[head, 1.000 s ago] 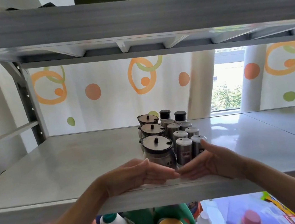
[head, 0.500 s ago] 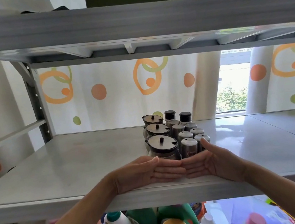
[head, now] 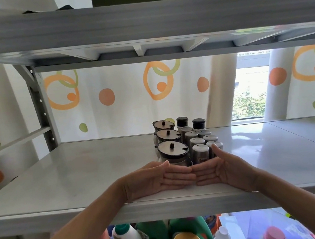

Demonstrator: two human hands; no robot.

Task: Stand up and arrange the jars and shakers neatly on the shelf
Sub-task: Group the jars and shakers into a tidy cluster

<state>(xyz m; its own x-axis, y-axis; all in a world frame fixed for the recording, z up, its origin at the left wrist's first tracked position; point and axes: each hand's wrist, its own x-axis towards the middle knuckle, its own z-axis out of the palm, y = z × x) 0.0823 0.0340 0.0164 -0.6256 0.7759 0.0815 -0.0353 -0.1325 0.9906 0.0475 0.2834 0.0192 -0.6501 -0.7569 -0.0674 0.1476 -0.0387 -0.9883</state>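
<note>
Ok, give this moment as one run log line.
left hand: open, before front jar | right hand: open, before front shakers | shelf: everything upright, grouped

Single head view, close, facing forward, level with shelf (head: pixel 80 178).

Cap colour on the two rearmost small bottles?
Black round caps on both; head view shows it best.
</note>
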